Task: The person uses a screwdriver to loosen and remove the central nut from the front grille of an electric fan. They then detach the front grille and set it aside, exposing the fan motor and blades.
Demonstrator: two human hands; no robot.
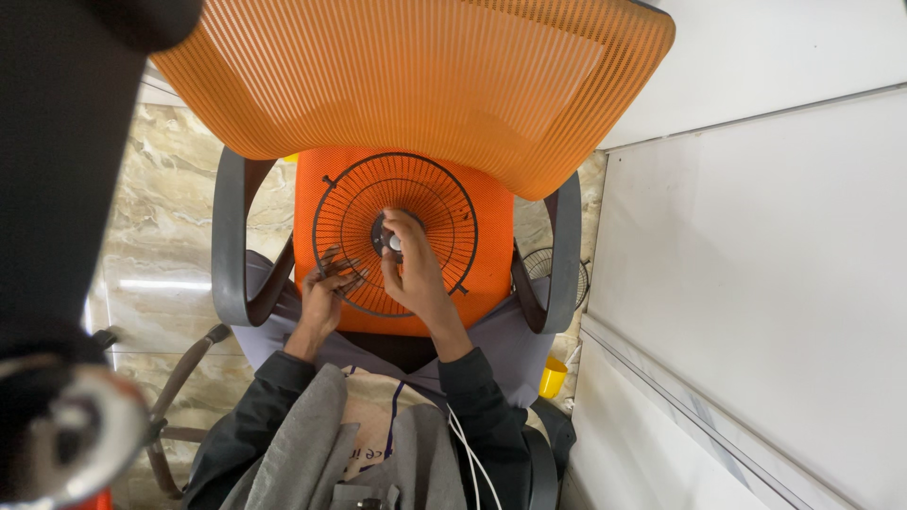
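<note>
A round black wire fan grille (pixel 439 203) lies flat on the orange seat (pixel 491 255) of an office chair. My left hand (pixel 324 291) grips the grille's wires at its near left rim. My right hand (pixel 413 267) rests on the dark hub at the grille's centre, with the fingers pinching a small pale knob there. Both forearms wear dark sleeves.
The chair's orange mesh backrest (pixel 416 80) rises at the top, with grey armrests (pixel 230 246) on both sides. Another wire grille (pixel 546 264) lies on the marble floor to the right, near a yellow cup (pixel 552 378). A white wall panel fills the right side.
</note>
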